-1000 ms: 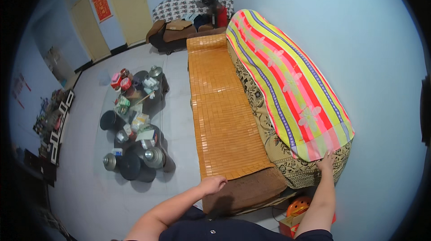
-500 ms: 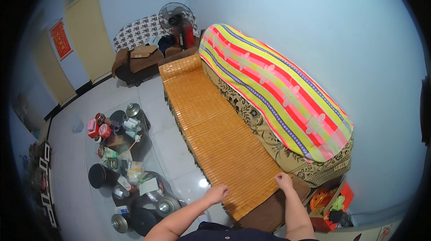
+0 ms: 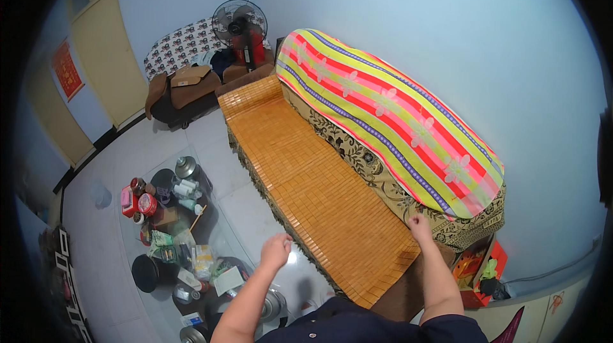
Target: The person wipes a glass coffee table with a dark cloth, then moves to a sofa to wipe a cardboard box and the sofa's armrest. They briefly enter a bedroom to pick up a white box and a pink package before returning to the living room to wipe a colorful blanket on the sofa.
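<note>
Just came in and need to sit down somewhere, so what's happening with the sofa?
A person is standing at the near end of the sofa. Their right hand is on the far edge of the bamboo mat covering the seat, beside the patterned back cover. Their left hand is loosely closed in the air off the mat's front edge, holding nothing visible. A striped blanket drapes the sofa back, and a cluttered glass table stands to the left.

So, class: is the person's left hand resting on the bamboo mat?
No: the left hand hangs closed in the air beside the bamboo mat, over the floor, while the right hand is at the mat's back edge.
</note>
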`<act>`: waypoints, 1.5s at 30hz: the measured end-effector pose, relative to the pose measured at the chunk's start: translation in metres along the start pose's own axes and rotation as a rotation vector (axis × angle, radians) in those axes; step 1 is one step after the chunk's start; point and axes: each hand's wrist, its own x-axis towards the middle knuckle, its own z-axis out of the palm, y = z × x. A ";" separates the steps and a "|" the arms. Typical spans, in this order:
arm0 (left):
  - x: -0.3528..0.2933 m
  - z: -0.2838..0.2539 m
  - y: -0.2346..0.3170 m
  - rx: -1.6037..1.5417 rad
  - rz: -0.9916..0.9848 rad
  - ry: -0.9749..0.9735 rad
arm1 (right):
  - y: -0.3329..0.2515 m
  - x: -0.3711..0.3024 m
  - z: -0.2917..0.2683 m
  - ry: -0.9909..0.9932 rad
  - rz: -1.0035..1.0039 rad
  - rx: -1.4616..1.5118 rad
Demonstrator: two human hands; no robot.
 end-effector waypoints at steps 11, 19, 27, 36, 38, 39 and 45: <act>0.153 -0.093 -0.027 0.321 0.303 0.155 | -0.141 0.188 -0.008 -0.011 -0.037 -0.188; 0.336 -0.114 -0.029 0.425 0.310 0.029 | -0.190 0.352 0.017 0.054 0.015 -0.362; 0.528 -0.081 0.053 0.473 0.552 -0.042 | -0.265 0.465 0.087 0.114 -0.211 -0.219; 0.741 -0.082 0.089 0.672 0.606 -0.170 | -0.286 0.566 0.096 0.167 0.035 -0.364; 0.800 -0.089 0.087 0.698 0.604 -0.190 | -0.286 0.592 0.112 0.202 0.073 -0.422; 0.830 -0.093 0.085 0.684 0.618 -0.190 | -0.275 0.611 0.126 0.218 0.077 -0.409; 1.008 -0.096 0.097 0.513 0.651 -0.225 | -0.283 0.711 0.168 0.301 0.343 -0.407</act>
